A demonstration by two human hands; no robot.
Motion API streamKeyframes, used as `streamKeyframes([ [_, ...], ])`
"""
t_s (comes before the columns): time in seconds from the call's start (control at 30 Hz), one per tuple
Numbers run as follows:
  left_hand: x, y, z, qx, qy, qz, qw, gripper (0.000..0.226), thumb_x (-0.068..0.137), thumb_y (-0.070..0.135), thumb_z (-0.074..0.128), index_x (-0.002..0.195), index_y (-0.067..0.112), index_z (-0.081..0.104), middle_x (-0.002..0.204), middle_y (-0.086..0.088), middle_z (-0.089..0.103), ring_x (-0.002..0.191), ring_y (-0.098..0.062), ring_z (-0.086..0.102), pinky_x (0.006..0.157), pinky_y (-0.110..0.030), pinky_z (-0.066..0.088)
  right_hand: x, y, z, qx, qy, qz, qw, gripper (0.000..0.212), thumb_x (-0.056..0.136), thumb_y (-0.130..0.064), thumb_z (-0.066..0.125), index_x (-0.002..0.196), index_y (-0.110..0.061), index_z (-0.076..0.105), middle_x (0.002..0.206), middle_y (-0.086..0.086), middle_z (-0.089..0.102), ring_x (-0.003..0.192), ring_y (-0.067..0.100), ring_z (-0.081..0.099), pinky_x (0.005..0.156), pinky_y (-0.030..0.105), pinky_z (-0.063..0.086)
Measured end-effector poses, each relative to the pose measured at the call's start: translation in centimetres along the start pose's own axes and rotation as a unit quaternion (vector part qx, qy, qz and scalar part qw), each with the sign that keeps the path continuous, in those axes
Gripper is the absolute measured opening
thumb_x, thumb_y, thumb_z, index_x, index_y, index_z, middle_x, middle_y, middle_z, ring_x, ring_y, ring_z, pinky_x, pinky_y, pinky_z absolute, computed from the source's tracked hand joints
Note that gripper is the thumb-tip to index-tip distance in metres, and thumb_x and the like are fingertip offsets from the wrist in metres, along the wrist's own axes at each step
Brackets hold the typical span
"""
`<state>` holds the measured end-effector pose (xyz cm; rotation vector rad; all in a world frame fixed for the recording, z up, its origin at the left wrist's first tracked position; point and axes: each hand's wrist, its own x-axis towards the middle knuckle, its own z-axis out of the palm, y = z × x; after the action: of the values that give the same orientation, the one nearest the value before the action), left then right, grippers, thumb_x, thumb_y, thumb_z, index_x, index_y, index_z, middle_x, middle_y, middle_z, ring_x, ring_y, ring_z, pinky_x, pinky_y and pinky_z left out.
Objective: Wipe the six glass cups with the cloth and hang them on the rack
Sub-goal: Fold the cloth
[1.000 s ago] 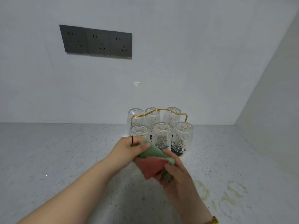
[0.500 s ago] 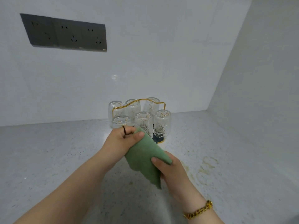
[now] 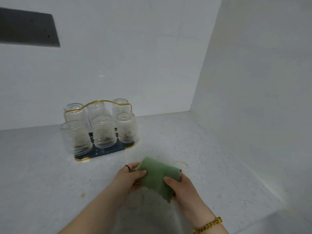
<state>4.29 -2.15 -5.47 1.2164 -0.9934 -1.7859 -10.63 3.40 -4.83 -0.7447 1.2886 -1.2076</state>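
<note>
Though apart, both grips [image 3: 130, 179] [image 3: 183, 188] on cloth [image 3: 157, 176]

We log both forearms bare. Left hand [image 3: 130, 179]: thin dark ring [image 3: 127, 167] on one finger. Right wrist: gold-yellow beaded bracelet [image 3: 208, 225].

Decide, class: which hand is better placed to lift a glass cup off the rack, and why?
Left, probably. The left hand is nearer the gold-wire rack of six upturned clear glass cups, which stands ahead and to the left. The right hand also pinches the green square cloth, so it could keep that.
</note>
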Motion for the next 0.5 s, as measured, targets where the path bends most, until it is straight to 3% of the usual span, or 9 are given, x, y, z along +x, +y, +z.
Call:
streamKeyframes([
  [0.07,1.3,-1.1,3.6,0.039,0.001,0.0,0.999,0.021,0.085,-0.003,0.054,0.101,0.01,0.057,0.09,-0.008,0.065,0.08,-0.023,0.063,0.073,-0.034,0.054,0.3,0.2,-3.7,-0.015,0.033,0.004,0.999,0.023,0.086,0.005,0.05,0.106,-0.004,0.056,0.105,0.018,0.065,0.096,0.033,0.063,0.077,0.037,0.056],
  [0.17,3.2,-2.2,8.4,0.094,0.007,0.001,0.996,0.021,0.085,-0.002,0.056,0.097,0.016,0.055,0.086,-0.002,0.062,0.076,-0.019,0.06,0.065,-0.027,0.05,0.9,0.7,-8.4,-0.032,0.079,0.007,0.996,0.02,0.084,0.007,0.052,0.099,-0.005,0.057,0.1,0.019,0.066,0.093,0.035,0.063,0.081,0.045,0.053],
  [0.37,7.1,-2.7,17.2,0.169,-0.006,0.019,0.985,0.032,0.085,-0.003,0.056,0.115,0.004,0.055,0.087,-0.005,0.057,0.087,-0.024,0.056,0.064,-0.022,0.051,2.3,-0.8,-16.4,-0.054,0.141,0.01,0.988,0.016,0.083,0.008,0.052,0.09,-0.004,0.06,0.088,0.013,0.067,0.082,0.029,0.065,0.066,0.033,0.055],
  [0.43,8.5,-2.1,19.5,0.201,-0.009,0.046,0.978,0.039,0.084,-0.001,0.057,0.123,0.003,0.051,0.103,-0.011,0.058,0.094,-0.024,0.055,0.071,-0.023,0.052,2.8,-1.7,-18.0,-0.077,0.151,-0.004,0.986,0.016,0.085,0.005,0.051,0.095,-0.004,0.058,0.091,0.011,0.065,0.083,0.026,0.063,0.066,0.03,0.053],
  [0.5,9.9,-1.4,21.2,0.245,-0.016,0.073,0.967,0.049,0.086,0.004,0.058,0.132,0.009,0.042,0.126,-0.012,0.051,0.105,-0.022,0.051,0.087,-0.025,0.045,3.5,-2.2,-19.4,-0.156,0.175,-0.021,0.972,0.031,0.087,0.001,0.049,0.118,-0.003,0.049,0.104,0.008,0.06,0.092,0.024,0.059,0.071,0.028,0.05],
])
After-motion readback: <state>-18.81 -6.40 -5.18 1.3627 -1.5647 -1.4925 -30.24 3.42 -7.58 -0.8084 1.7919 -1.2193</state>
